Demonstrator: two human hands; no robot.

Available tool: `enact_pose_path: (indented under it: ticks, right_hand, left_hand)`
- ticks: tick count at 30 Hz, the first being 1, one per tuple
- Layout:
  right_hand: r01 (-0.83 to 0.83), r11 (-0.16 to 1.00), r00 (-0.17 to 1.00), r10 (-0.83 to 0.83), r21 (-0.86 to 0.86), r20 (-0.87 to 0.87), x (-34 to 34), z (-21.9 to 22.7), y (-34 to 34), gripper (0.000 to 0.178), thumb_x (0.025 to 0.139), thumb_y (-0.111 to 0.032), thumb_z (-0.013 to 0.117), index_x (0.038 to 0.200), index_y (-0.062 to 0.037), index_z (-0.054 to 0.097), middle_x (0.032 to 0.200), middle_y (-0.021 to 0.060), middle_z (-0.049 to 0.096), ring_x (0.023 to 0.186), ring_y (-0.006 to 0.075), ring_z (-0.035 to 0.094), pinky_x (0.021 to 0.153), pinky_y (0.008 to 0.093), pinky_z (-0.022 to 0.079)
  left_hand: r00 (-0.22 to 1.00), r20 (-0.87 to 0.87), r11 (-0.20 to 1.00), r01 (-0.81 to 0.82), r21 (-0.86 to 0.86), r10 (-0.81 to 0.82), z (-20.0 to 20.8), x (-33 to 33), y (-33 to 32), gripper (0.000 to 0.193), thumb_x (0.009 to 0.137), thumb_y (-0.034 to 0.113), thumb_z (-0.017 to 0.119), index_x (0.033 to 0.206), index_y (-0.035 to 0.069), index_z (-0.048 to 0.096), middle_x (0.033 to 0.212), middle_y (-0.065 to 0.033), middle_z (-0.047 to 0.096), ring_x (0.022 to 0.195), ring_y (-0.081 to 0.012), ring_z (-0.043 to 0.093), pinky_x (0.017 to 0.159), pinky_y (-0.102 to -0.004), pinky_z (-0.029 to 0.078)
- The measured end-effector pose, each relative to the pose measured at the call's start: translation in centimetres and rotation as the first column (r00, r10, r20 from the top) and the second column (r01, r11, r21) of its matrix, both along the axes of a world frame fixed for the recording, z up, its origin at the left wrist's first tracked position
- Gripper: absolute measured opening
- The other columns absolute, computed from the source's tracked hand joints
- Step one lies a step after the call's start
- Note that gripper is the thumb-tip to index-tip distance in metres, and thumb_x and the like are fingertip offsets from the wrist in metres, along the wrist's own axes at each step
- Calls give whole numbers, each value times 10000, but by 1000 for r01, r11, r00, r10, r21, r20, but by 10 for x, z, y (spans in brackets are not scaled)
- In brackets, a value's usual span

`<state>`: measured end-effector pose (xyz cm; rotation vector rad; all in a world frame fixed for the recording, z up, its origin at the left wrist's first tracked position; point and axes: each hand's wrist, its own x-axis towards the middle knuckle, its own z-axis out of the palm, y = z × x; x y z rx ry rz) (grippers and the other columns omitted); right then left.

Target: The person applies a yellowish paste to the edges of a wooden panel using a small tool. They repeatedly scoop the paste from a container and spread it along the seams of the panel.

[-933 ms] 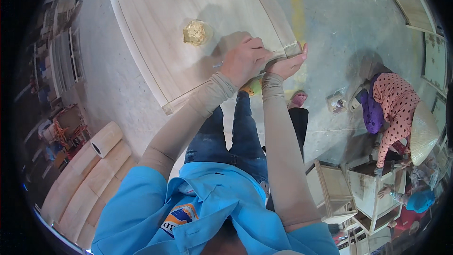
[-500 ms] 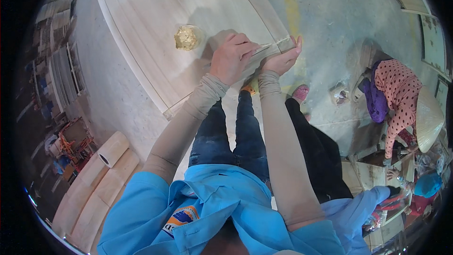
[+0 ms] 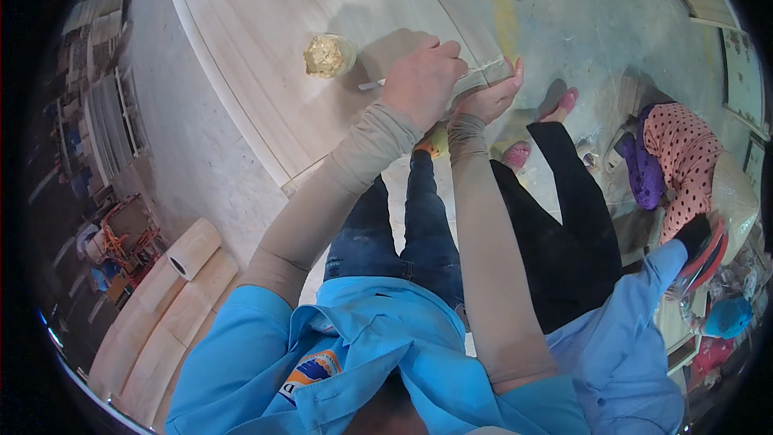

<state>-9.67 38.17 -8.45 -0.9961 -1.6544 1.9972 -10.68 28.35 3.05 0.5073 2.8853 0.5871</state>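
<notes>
A pale wood-grained panel (image 3: 266,48) lies in front of me, its near right corner by my hands. My left hand (image 3: 425,80) is closed around a thin stick-like tool, whose white end (image 3: 370,84) sticks out to the left; its other end is hidden behind my fingers. At the corner, my right hand (image 3: 485,101) rests palm up against the panel's edge, fingers stretched out past it. Pale marks show along the edge between my hands. To the left of my left hand, a clear cup (image 3: 324,56) of beige paste stands on the panel.
Close on my right walks a person in black trousers (image 3: 564,250) and a light blue sleeve. Farther right a person in a dotted top (image 3: 688,153) bends low. Curved wooden pieces (image 3: 161,330) lie at lower left. A yellow line (image 3: 497,0) crosses the concrete floor.
My left hand has moved right and turned over the corner, so the tool's white end now shows. My right hand stays at the corner. The person in black trousers has stepped forward.
</notes>
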Motion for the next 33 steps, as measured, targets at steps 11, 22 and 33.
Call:
enact_pose_path:
  ticks: [11, 22, 33]
  right_hand:
    - [-11, 993, 999, 6, 118, 42, 0, 4, 0, 636, 1062, -456, 186, 1410, 18, 426, 1325, 208, 533, 1244, 315, 504, 1079, 415, 364]
    - [11, 1000, 1000, -11, 9, 22, 0, 14, -5, 639, 1055, -476, 199, 1421, -5, 427, 1349, 183, 514, 1242, 296, 497, 1064, 402, 378]
    - [3, 995, 1000, -5, -96, -28, 5, 10, -4, 666, 1046, -501, 206, 1441, 1, 392, 1373, 189, 488, 1259, 301, 484, 1065, 402, 381]
  left_hand:
    - [985, 136, 990, 115, -76, -104, 8, -14, -10, 86, 799, 129, 631, 830, 124, 711, 886, -23, 607, 931, -260, 610, 734, -381, 552]
    - [997, -8, 997, 81, -13, -81, 9, -19, -15, 129, 837, 153, 637, 910, 136, 742, 888, -5, 620, 903, -235, 602, 720, -377, 545]
    - [997, -11, 996, 79, 31, -79, 0, -32, 14, 159, 819, 159, 647, 938, 145, 753, 874, -21, 621, 916, -246, 601, 748, -375, 540]
